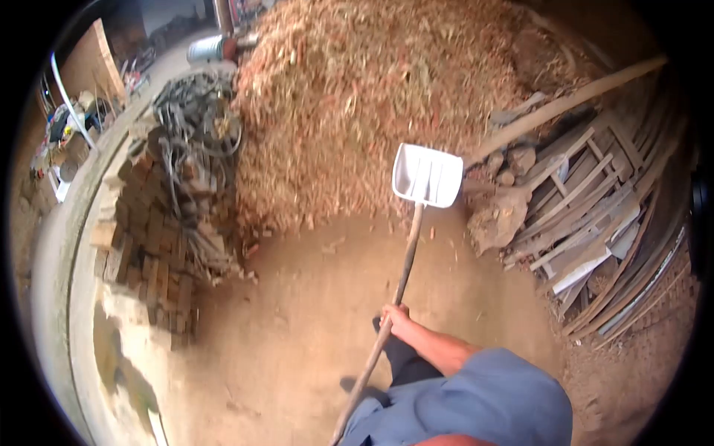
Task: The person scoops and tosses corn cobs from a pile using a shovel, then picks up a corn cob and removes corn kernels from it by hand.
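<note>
My right hand (396,318) is wrapped around the brown wooden shaft of a shovel (407,256). Its broad white scoop (428,176) points away from me, in front of a large heap of reddish-tan chips or husks (364,104). Ridges show on the scoop's bare white surface. The shaft runs down to the lower left and leaves the view at the bottom edge. My left hand is out of sight. Below the shaft, my dark shoes and trouser leg show in part.
Stacked bricks (152,279) and tangled dark hoses or straps (193,126) line the left side. To the right lie piled wooden planks and frames (595,201), with a long beam (565,108) slanting across. A metal bucket-like cylinder (206,50) lies at the back left.
</note>
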A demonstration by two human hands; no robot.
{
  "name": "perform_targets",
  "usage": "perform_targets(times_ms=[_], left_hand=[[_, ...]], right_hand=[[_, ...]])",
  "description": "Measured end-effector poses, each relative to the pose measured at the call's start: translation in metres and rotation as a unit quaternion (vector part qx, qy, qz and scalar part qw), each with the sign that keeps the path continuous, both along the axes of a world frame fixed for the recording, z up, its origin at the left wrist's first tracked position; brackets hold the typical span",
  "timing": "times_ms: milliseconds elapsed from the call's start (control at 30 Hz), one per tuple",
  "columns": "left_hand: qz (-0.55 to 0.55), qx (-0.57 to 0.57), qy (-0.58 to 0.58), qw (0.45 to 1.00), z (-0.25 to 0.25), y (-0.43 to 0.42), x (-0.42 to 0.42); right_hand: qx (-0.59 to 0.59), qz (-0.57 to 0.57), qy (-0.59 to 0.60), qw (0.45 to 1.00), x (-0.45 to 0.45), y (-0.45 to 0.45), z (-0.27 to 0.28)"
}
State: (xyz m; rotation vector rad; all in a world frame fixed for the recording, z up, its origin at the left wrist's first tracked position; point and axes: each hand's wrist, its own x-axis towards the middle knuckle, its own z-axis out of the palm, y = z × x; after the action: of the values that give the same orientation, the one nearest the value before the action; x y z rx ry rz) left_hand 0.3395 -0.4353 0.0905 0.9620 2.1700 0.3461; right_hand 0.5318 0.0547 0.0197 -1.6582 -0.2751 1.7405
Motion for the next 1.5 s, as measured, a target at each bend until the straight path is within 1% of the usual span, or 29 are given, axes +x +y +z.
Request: perform_targets(times_ms=[67,200,267,300,400,533,567,633,700,733,767,800,833,867,900,933,967,1000,1033,1067,1100,1167,1233,1300,1333,1367,1400,1433,1500], left_hand=[[0.004,-0.021,0.011,1.000,0.011,-0.042,-0.002],[0.014,-0.063,0.039,0.997,0.041,-0.112,-0.005],[0.012,-0.083,0.058,0.995,0.056,-0.137,-0.007],[0.010,-0.092,0.067,0.993,0.063,-0.148,-0.007],[0.017,-0.133,0.067,0.989,0.090,-0.165,-0.001],[0.048,-0.195,0.035,0.979,0.121,-0.141,0.002],[0.050,-0.198,0.035,0.978,0.124,-0.133,0.001],[0.063,-0.204,-0.077,0.974,0.125,-0.109,-0.003],[0.078,-0.211,-0.192,0.955,0.127,-0.083,-0.002],[0.087,-0.213,-0.249,0.941,0.130,-0.065,-0.001],[0.138,-0.244,-0.269,0.921,0.140,-0.037,0.005],[0.139,-0.246,-0.268,0.921,0.129,-0.041,0.010],[0.189,-0.213,-0.368,0.885,0.110,-0.046,0.015],[0.236,-0.173,-0.465,0.836,0.094,-0.045,0.020],[0.238,-0.171,-0.466,0.835,0.092,-0.035,0.025],[0.255,-0.173,-0.505,0.807,0.091,-0.023,0.030],[0.270,-0.175,-0.541,0.777,0.090,-0.009,0.036],[0.273,-0.176,-0.541,0.776,0.071,-0.013,0.048],[0.283,-0.265,-0.458,0.800,0.063,0.002,0.059],[0.296,-0.352,-0.378,0.803,0.054,0.016,0.069],[0.365,-0.299,-0.447,0.760,0.060,0.018,0.062],[0.496,-0.206,-0.569,0.623,0.171,0.156,0.031],[0.492,-0.283,-0.597,0.567,0.108,0.140,0.025],[0.486,-0.356,-0.618,0.505,0.083,0.142,0.024],[0.429,-0.308,-0.612,0.588,0.080,0.153,0.026],[0.364,-0.257,-0.598,0.666,0.080,0.167,0.028],[0.366,-0.258,-0.597,0.666,0.088,0.175,0.030],[0.324,-0.229,-0.547,0.737,0.108,0.182,0.036],[0.196,-0.185,-0.397,0.878,0.118,0.170,0.051]], right_hand=[[-0.012,0.015,-0.045,0.999,-0.006,-0.032,-0.040],[-0.100,0.036,0.041,0.993,-0.010,-0.083,-0.087],[-0.152,0.019,-0.013,0.988,-0.028,-0.107,-0.095],[-0.153,0.042,-0.023,0.987,-0.034,-0.117,-0.097],[-0.190,0.024,-0.001,0.982,-0.041,-0.144,-0.113],[-0.200,0.069,-0.008,0.977,-0.041,-0.134,-0.096],[-0.182,0.058,-0.021,0.981,-0.041,-0.127,-0.081],[-0.170,0.070,-0.006,0.983,-0.040,-0.107,-0.059],[-0.106,0.143,-0.016,0.984,-0.038,-0.085,-0.068],[-0.110,0.146,-0.017,0.983,-0.036,-0.073,-0.085],[-0.035,0.194,-0.132,0.971,-0.036,-0.061,-0.110],[0.043,0.236,-0.243,0.940,-0.038,-0.049,-0.123],[0.042,0.235,-0.242,0.940,-0.042,-0.034,-0.109],[0.046,0.279,-0.272,0.920,-0.043,-0.014,-0.082],[0.049,0.325,-0.302,0.895,-0.045,0.002,-0.065],[0.051,0.328,-0.303,0.893,-0.050,0.016,-0.065],[0.068,0.328,-0.354,0.874,-0.055,0.028,-0.070],[0.083,0.325,-0.402,0.852,-0.060,0.037,-0.075],[0.080,0.326,-0.402,0.852,-0.064,0.048,-0.078],[0.087,0.328,-0.407,0.848,-0.067,0.059,-0.081],[0.094,0.329,-0.412,0.844,-0.070,0.071,-0.084],[0.089,0.331,-0.399,0.850,-0.076,0.093,-0.095],[0.081,0.336,-0.386,0.855,-0.082,0.106,-0.105],[0.039,0.227,-0.217,0.949,-0.089,0.113,-0.112],[0.035,0.229,-0.217,0.948,-0.089,0.114,-0.121],[-0.002,0.195,-0.094,0.976,-0.088,0.113,-0.132],[-0.037,0.158,0.031,0.986,-0.088,0.111,-0.142],[-0.042,0.161,0.032,0.986,-0.087,0.101,-0.147],[-0.018,0.190,-0.093,0.977,-0.084,0.079,-0.149]])
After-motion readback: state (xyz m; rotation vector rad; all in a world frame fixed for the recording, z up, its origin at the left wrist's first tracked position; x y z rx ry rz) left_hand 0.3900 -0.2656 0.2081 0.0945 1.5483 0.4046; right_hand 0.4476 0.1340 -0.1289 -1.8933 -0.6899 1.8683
